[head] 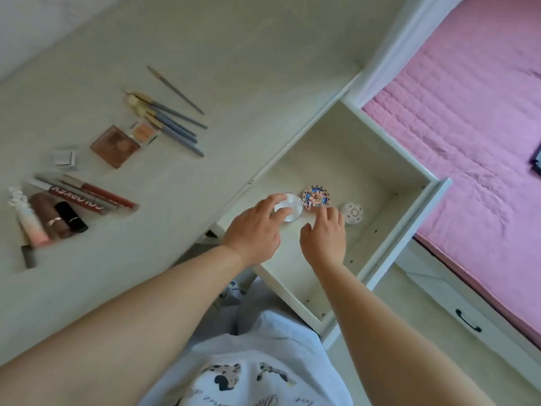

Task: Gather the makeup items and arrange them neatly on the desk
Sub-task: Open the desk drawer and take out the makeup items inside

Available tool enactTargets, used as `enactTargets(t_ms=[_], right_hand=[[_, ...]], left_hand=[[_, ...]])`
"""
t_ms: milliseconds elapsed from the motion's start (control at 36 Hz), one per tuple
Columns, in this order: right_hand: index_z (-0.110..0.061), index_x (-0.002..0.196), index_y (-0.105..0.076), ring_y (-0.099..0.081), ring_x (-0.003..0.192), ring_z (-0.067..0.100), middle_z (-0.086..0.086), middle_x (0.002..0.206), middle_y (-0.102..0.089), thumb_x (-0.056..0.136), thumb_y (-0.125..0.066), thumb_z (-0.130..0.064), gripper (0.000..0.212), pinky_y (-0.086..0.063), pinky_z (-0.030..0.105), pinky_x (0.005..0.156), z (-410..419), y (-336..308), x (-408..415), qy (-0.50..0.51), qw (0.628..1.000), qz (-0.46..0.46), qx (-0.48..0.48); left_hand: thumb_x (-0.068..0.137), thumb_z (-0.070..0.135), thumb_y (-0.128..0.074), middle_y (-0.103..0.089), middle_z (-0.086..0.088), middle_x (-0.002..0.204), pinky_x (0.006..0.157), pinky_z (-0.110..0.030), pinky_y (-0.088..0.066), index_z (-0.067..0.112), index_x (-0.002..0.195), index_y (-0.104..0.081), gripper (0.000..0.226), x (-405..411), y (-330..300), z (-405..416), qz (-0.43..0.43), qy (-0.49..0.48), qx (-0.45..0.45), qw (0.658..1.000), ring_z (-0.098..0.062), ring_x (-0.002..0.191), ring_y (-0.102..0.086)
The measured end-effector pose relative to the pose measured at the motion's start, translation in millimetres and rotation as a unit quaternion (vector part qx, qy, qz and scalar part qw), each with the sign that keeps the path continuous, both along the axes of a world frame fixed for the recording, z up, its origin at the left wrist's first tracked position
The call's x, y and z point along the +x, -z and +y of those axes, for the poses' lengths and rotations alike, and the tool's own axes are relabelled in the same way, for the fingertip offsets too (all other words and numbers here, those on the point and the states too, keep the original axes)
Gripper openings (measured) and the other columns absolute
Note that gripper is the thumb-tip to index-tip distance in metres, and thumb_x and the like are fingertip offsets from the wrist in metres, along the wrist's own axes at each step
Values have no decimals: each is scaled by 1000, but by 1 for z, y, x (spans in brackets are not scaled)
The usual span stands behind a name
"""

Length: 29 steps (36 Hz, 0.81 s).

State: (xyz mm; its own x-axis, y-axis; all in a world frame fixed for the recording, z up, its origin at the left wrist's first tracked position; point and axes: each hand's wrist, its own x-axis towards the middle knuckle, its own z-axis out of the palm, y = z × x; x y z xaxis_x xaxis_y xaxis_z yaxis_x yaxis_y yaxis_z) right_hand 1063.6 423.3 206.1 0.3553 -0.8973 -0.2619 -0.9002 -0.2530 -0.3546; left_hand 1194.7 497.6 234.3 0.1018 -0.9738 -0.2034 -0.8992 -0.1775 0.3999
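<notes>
Both hands reach into an open white drawer (415, 200). My left hand (254, 230) lies with spread fingers on a round white compact (292, 205). My right hand (323, 235) hovers open, its fingertips at the edge of a round patterned blue-and-pink compact (316, 195). A small clear round case (353, 213) lies just right of that hand. On the desk (219, 54) lie several blue-handled brushes (172, 124), a brown eyeshadow palette (114, 146), an orange blush pan (142, 131), a small white box (66, 158), lip gloss tubes (96, 196) and lipsticks (63, 219).
A bed with a pink quilt (468, 127) stands right of the drawer. A white bed drawer with a black handle (468, 320) sits low at the right. My white printed shirt (257, 364) fills the bottom of the view.
</notes>
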Motion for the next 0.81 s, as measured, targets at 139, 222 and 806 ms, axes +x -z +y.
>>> enactTargets(t_ms=[139,222,806], right_hand=[[-12,133,-45,-35,124,27,8,133,-42,87,-47,-13,46,-35,33,97,-25,19,-27,38,994,61,76],[-13,134,-44,-35,125,28,9,136,-41,87,-47,-14,48,-36,35,97,-41,33,-38,36,991,82,94],[-12,116,-54,-31,120,32,11,128,-39,82,-51,-9,34,-42,40,80,-106,110,-40,73,981,129,122]], left_hand=[[89,21,-48,-11,3,152,84,-36,-48,20,138,-35,51,-16,27,-27,4,-30,137,990,-23,126,-43],[88,20,-49,-13,1,151,74,-32,-41,21,137,-35,51,-27,44,-42,-4,-30,178,984,-29,120,-46],[78,28,-65,-16,-3,151,99,-41,-42,35,142,-25,76,-19,125,-97,-50,-68,230,970,-27,134,-21]])
